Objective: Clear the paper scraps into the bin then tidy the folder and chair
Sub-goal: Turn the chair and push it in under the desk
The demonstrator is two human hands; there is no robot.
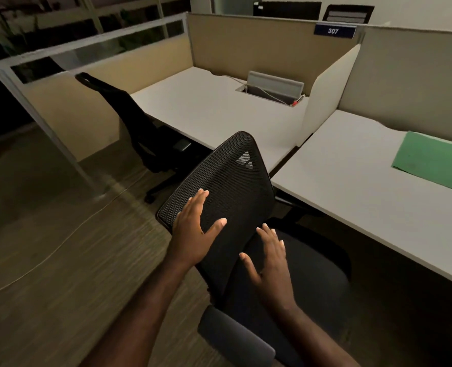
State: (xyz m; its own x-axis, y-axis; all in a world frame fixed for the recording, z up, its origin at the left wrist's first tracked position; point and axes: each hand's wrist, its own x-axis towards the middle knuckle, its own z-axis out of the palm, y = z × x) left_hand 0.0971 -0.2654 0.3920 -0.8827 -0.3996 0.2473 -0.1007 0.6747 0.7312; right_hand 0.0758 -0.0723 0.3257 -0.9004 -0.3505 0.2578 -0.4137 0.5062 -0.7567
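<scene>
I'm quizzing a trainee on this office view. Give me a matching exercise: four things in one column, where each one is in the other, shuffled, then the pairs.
Things:
1. green folder
2. left hand
3. right hand
4. number sign

Places:
A. on top of the partition at the back
B. flat on the mesh chair back, near its left edge
C. lying on the right-hand desk
D. open, over the lower right part of the chair back

Pairs: 1-C, 2-B, 3-D, 4-A
</scene>
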